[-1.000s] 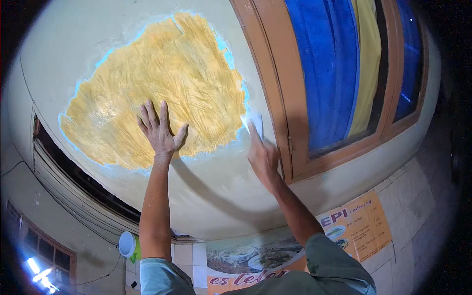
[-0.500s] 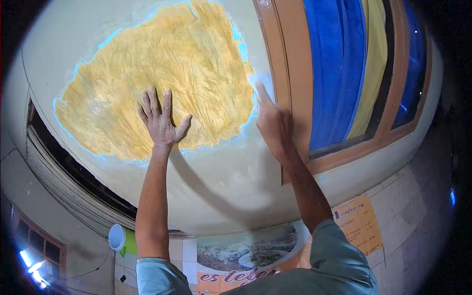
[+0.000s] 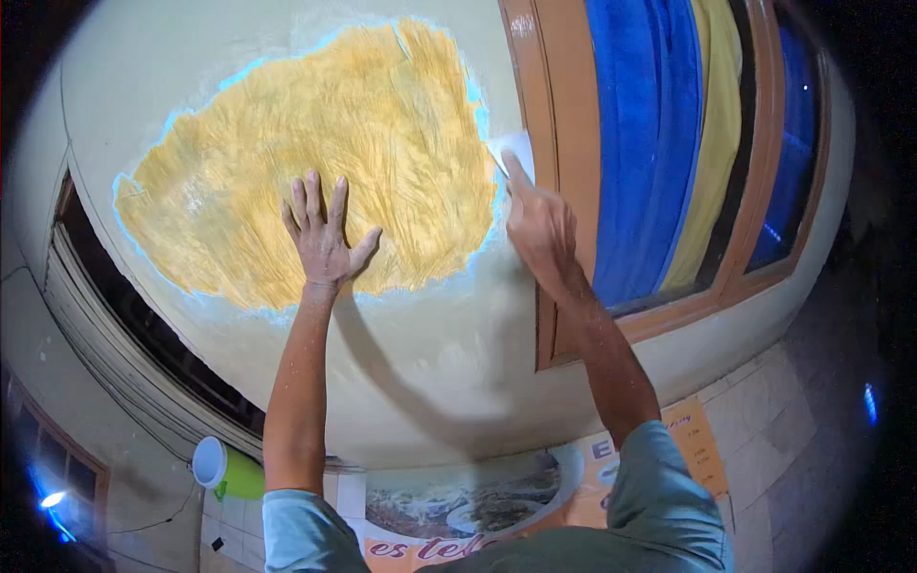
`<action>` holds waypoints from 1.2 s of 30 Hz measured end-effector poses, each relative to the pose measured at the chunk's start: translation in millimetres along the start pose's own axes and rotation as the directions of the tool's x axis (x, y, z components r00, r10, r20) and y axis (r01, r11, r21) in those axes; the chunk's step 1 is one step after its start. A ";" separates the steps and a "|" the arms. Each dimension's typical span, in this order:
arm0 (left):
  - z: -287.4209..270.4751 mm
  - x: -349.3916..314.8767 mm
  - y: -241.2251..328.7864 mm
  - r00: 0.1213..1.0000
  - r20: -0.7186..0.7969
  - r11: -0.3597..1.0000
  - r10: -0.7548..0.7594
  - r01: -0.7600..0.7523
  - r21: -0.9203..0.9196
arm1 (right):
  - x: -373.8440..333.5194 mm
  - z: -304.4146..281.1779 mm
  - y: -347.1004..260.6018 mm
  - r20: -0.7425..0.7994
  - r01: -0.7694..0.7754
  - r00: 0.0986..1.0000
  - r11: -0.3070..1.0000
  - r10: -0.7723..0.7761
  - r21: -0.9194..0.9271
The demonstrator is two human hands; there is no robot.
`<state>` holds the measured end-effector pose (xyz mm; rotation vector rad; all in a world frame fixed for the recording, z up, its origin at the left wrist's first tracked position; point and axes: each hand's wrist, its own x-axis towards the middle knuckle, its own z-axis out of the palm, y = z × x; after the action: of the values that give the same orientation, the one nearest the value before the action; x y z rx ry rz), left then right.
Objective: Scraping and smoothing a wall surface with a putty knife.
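Both of the person's 2 hands are up at a pale wall (image 3: 449, 382). Left hand (image 3: 327, 253): open, 4 fingers spread upward, thumb out to the right, palm laid against a large ochre-yellow patch (image 3: 411, 134), just above its lower edge. Right hand (image 3: 543, 229): closed round a flat pale scraper (image 3: 517, 153), index finger stretched along it; handle hidden in the grip. Scraper sits at the patch's right edge, its blade over the blue border (image 3: 481, 119), just beside the brown window frame (image 3: 549, 134). Patch covers much of the wall's upper part; outline ragged, surface streaked. Shadow (image 3: 382, 368) of the left arm falls below the patch's lower edge. Behind the window, 1 blue curtain (image 3: 645, 143) and 1 yellow curtain (image 3: 714, 134). Past the wall's lower edge: a printed banner (image 3: 468, 492) and, farther left, a green bucket (image 3: 245, 474).
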<state>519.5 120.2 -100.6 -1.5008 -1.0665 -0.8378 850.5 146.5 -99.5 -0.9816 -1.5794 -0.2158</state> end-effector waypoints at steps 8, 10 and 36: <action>11.0 73.4 70.6 0.988 0.004 0.985 -0.155 0.155 -0.073 | 126.6 -43.6 -34.8 -0.072 0.117 0.990 0.990 -0.123 -0.079; 11.0 70.2 59.3 0.994 -0.050 0.991 -0.093 0.088 -0.104 | 110.8 -41.5 -33.7 -0.069 0.138 0.988 0.990 -0.140 -0.032; 11.6 64.6 62.5 0.988 -0.069 0.986 -0.139 0.131 -0.105 | 162.3 -36.7 -64.8 0.024 0.226 0.974 0.951 -0.226 -0.213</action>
<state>600.4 141.5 -65.7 -1.4798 -1.0922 -1.0493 842.6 158.1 78.6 -0.9632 -1.6928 -0.5560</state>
